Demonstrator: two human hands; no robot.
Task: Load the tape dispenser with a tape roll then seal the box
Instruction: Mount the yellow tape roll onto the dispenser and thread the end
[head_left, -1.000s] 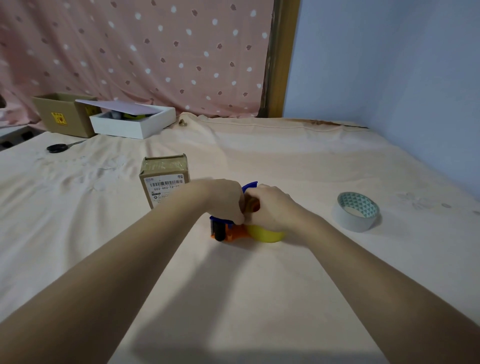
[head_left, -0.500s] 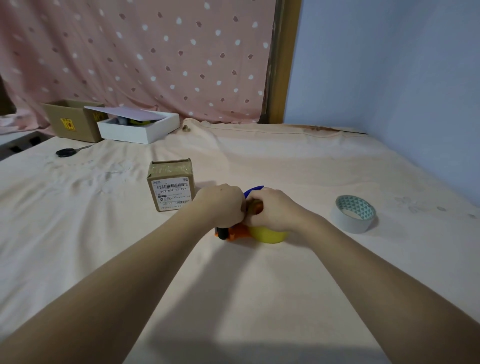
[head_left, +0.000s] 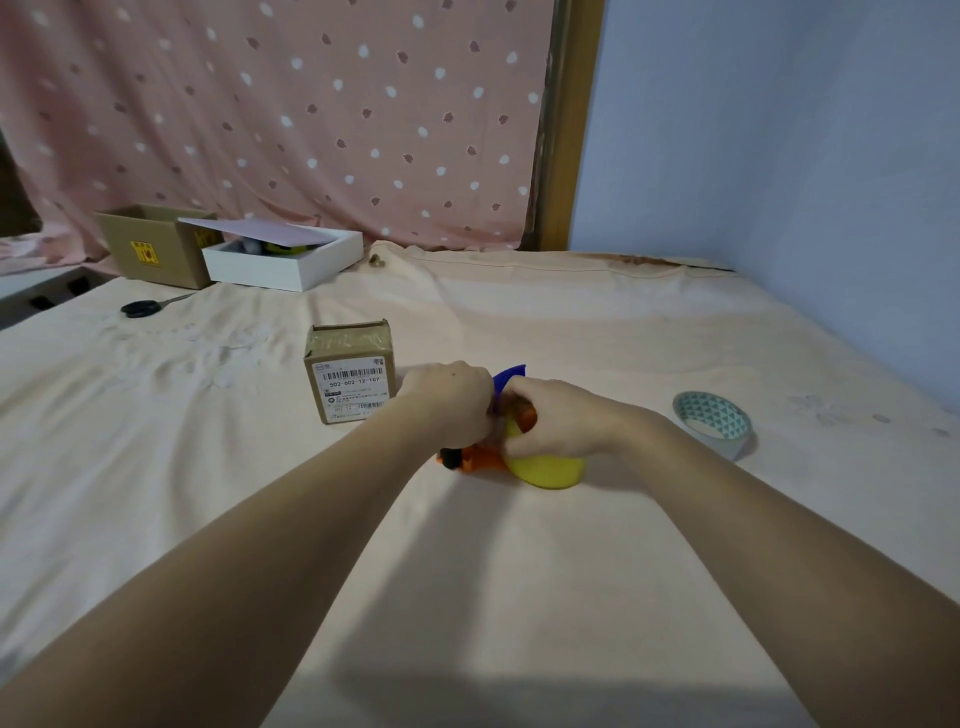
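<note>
An orange and blue tape dispenser (head_left: 480, 457) lies on the peach cloth in the middle of the view, mostly hidden under my hands. My left hand (head_left: 452, 402) is closed over its left part. My right hand (head_left: 553, 421) grips a yellow tape roll (head_left: 548, 470) that sits against the dispenser's right side. A small brown cardboard box (head_left: 349, 370) with a barcode label stands just left of my left hand, its top taped.
A second tape roll (head_left: 712, 423) with a teal triangle pattern lies to the right. Black scissors (head_left: 141, 308), an open brown carton (head_left: 156, 244) and a white box (head_left: 283, 260) are at the far left. A blue wall (head_left: 779, 156) borders the right.
My hands stay pressed on the dispenser and yellow roll. The camera view has shifted slightly, so everything sits a little lower and to the right. Less of the dispenser's blue part shows.
</note>
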